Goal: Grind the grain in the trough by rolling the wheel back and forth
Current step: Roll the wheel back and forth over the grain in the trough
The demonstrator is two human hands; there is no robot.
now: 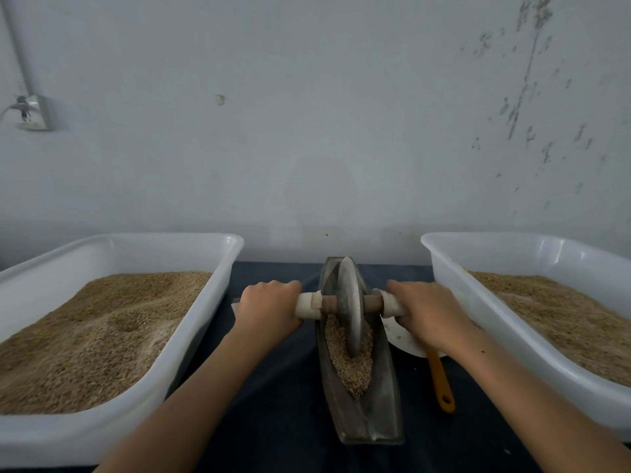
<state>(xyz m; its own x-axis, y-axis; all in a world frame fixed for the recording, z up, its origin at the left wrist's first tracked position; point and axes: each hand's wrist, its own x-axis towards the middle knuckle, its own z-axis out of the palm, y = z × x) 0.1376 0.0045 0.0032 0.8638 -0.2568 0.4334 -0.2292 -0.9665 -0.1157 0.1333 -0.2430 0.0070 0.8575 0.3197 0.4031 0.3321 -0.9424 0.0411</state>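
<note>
A narrow boat-shaped metal trough (384,401) lies lengthwise on the dark cloth in the middle. Tan grain (353,370) fills its near half. A grey metal wheel (350,302) stands upright in the trough's far half, its lower edge sunk in the grain. A wooden axle (374,303) runs through the wheel, with pale wrapped grips at both ends. My left hand (268,307) grips the left end. My right hand (426,312) grips the right end.
A large white tub (218,288) of grain stands to the left and another white tub (454,285) of grain to the right. An orange-handled tool (440,384) and a white plate (403,337) lie between trough and right tub. A wall rises just behind.
</note>
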